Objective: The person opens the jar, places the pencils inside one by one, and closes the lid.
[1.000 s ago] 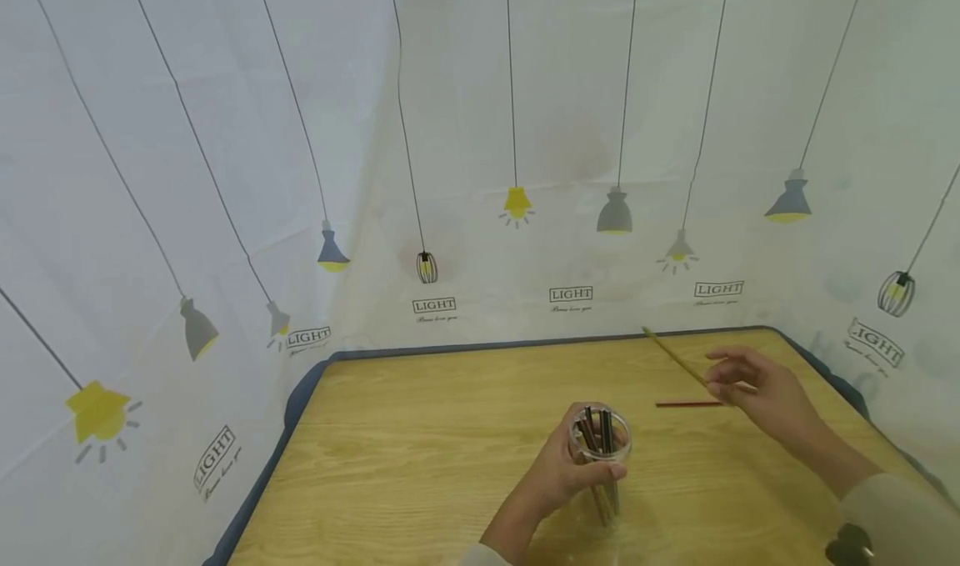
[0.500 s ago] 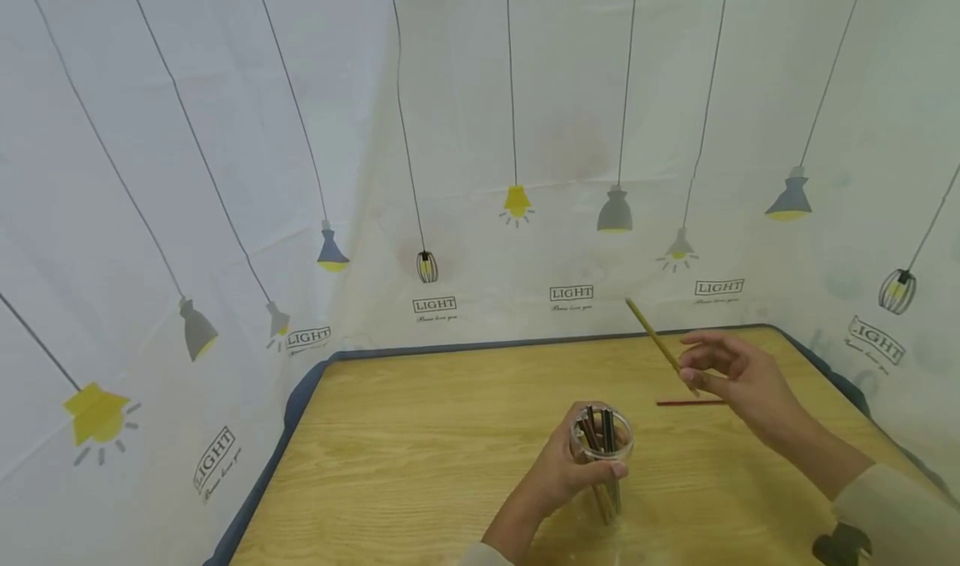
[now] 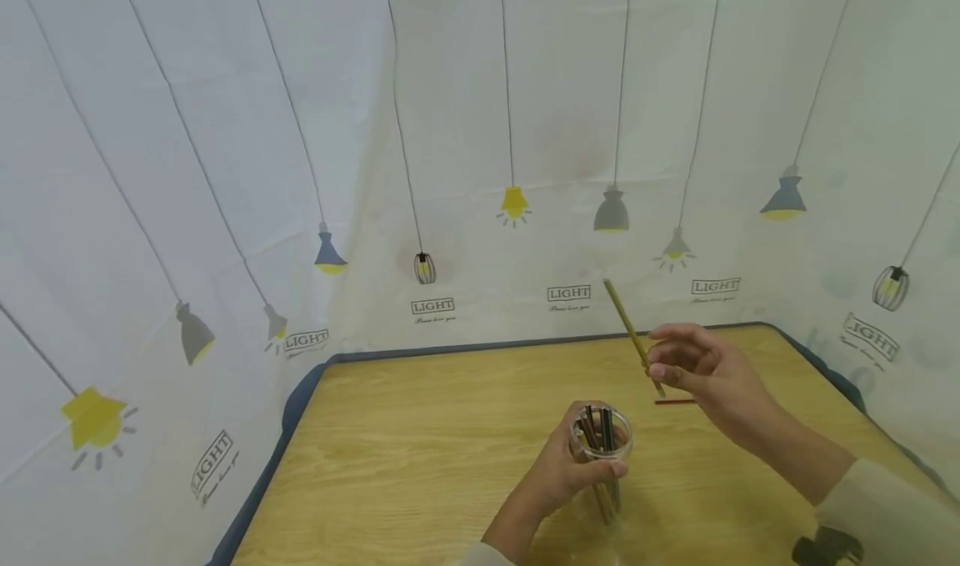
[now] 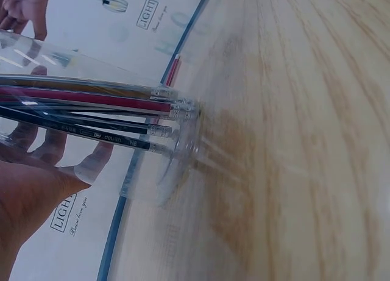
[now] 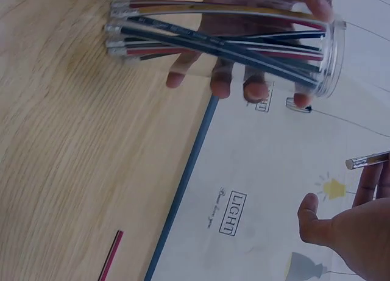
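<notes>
My left hand (image 3: pixel 547 476) grips a clear jar (image 5: pixel 334 61) standing upright on the table. Several pencils (image 4: pixel 91 98) lean inside it, dark, red and yellow-brown, their metal ferrules at the jar's bottom. Up and to the right of the jar, my right hand (image 3: pixel 705 376) pinches a yellow pencil (image 3: pixel 624 316) near its lower end. That pencil tilts, with its upper end pointing to the far left; the right wrist view shows its eraser end (image 5: pixel 359 163) by the fingers. A red pencil (image 3: pixel 673 401) lies on the table, partly hidden behind the right hand in the head view.
The wood-grain table (image 3: pixel 390 441) has a dark blue border (image 3: pixel 450 348) along its back and sides. White cloth walls (image 3: pixel 465 132) printed with hanging lamps surround it on the visible sides. A dark device (image 3: pixel 828 545) sits at the right sleeve.
My right hand has moved left toward the jar, carrying the yellow pencil, which now stands more upright. The left hand and jar stay in place, as does the red pencil.
</notes>
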Available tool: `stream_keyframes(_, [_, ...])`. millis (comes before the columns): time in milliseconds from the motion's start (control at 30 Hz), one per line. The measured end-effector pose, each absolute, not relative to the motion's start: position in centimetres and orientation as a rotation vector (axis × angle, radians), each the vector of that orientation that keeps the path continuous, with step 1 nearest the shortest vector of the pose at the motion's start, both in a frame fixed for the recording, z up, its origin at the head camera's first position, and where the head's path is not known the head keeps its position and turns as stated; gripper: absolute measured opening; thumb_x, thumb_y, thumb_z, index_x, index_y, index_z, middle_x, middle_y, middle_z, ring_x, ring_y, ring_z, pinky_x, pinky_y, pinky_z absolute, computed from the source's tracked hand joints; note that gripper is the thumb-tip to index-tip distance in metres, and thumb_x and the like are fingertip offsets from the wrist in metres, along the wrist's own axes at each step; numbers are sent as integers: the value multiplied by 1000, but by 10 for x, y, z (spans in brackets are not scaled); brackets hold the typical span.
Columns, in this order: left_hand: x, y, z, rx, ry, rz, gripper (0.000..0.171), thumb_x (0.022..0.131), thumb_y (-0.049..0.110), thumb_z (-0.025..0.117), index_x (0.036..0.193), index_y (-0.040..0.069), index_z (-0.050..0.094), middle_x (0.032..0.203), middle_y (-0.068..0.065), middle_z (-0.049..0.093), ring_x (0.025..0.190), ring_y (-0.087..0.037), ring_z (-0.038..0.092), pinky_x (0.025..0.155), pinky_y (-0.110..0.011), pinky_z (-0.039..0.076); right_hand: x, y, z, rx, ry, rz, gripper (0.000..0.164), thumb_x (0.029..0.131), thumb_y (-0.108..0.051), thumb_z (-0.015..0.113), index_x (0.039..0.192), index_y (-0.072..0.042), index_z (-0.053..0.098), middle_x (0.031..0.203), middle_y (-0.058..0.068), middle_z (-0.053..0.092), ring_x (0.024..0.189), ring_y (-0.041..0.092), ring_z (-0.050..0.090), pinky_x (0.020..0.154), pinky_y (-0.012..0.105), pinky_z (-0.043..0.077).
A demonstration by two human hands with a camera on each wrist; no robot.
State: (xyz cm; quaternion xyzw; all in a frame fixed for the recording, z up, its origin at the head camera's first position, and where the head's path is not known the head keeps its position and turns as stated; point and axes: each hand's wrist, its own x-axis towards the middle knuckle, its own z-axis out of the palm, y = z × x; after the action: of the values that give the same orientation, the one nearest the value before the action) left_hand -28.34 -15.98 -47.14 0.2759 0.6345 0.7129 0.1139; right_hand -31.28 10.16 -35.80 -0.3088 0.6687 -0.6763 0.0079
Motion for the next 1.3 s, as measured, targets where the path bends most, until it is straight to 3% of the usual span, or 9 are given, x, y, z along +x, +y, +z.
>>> stream_keyframes(167, [-284, -161, -472, 824, 1864, 2080, 68, 97, 19, 82, 153, 25, 43, 135, 11, 65, 123, -7, 66, 109, -26, 57, -310, 93, -352, -967, 2028, -2135, 39, 108, 4, 65, 144, -10, 61, 116, -7, 77, 105, 8, 75, 97, 23, 63])
stream_keyframes(367, [-285, -160, -473, 835, 1855, 2086, 68, 97, 18, 82, 153, 24, 43, 133, 11, 66, 121, -6, 66, 107, -26, 57, -308, 82, -348, -977, 1999, -2142, 38, 108, 4, 64, 143, -10, 61, 116, -9, 77, 106, 7, 74, 89, 31, 65])
stream_keyframes(500, [-286, -160, -474, 831, 1856, 2088, 68, 97, 17, 82, 152, 25, 43, 133, 11, 66, 122, -7, 66, 108, -27, 57, -307, 75, -349, -1017, 1895, -2197, 39, 107, 8, 62, 141, -11, 63, 115, -6, 77, 104, 9, 73, 89, 25, 64])
stream_keyframes(800, [-286, -160, -474, 819, 1858, 2079, 67, 97, 17, 81, 152, 25, 43, 134, 10, 65, 122, -7, 66, 107, -27, 58, -304, 69, -355, -957, 1816, -2234, 39, 109, 6, 61, 140, -18, 63, 115, -10, 76, 100, 5, 71, 73, 19, 56])
stream_keyframes(1000, [-284, -160, -472, 808, 1864, 2084, 68, 97, 16, 81, 152, 25, 43, 134, 11, 66, 122, -8, 67, 106, -26, 58, -303, 69, -356, -982, 1784, -2233, 40, 109, 7, 60, 141, -17, 62, 116, -9, 76, 102, 5, 71, 77, 20, 58])
stream_keyframes(1300, [-282, -160, -470, 783, 1860, 2090, 68, 97, 16, 81, 153, 26, 43, 136, 9, 66, 124, -8, 66, 108, -27, 58, -301, 67, -358, -1047, 1665, -2257, 42, 108, 12, 58, 141, -14, 63, 119, -5, 76, 109, 8, 74, 98, 24, 63])
